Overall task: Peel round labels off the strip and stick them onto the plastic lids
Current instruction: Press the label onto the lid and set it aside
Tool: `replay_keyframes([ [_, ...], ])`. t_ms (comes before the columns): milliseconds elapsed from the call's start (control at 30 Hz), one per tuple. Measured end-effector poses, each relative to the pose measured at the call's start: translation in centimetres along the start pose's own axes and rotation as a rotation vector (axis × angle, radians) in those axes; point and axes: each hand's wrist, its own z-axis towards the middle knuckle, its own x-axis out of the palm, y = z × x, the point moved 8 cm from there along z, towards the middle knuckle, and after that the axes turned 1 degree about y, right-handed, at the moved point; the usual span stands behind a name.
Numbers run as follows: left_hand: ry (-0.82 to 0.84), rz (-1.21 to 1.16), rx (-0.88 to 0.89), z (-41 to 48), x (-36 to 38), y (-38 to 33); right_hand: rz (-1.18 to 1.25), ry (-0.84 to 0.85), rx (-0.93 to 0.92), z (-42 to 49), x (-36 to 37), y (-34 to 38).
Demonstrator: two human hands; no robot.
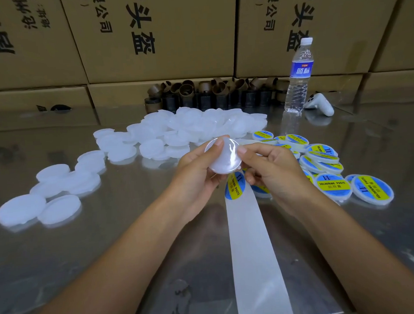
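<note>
My left hand [197, 172] holds a blank translucent plastic lid [221, 156] above the table, thumb across its top edge. My right hand [269, 170] pinches the same lid at its right rim with thumb and forefinger. Below the lid a white backing strip [251, 251] runs toward me, and one blue-and-yellow round label [234, 188] sits on it just under my hands. A heap of blank white lids [182, 131] lies beyond my hands, with more blank lids [57, 190] spread to the left. Labelled lids [327, 164] are piled to the right.
The work surface is a reflective metal table [109, 247]. A water bottle [298, 76] stands at the back right beside a white controller [320, 103]. Several brown cardboard roll cores [209, 93] line the back, in front of stacked cardboard boxes [159, 33].
</note>
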Motion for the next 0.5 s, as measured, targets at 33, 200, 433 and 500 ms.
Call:
replay_keyframes([
  [33,0.003,-0.011,0.005,-0.1,0.1,0.0,0.002,0.011,0.003,0.0,0.1,0.0],
  [200,-0.014,0.017,0.042,-0.1,0.4,-0.2,0.002,0.073,0.013,-0.3,0.8,0.1],
  [433,-0.082,-0.033,0.046,0.0,-0.6,-0.7,-0.023,-0.149,0.011,0.0,-1.2,0.0],
  [500,-0.101,-0.063,0.029,0.2,-0.9,-0.7,-0.159,-0.252,-0.031,0.0,-2.2,0.1],
])
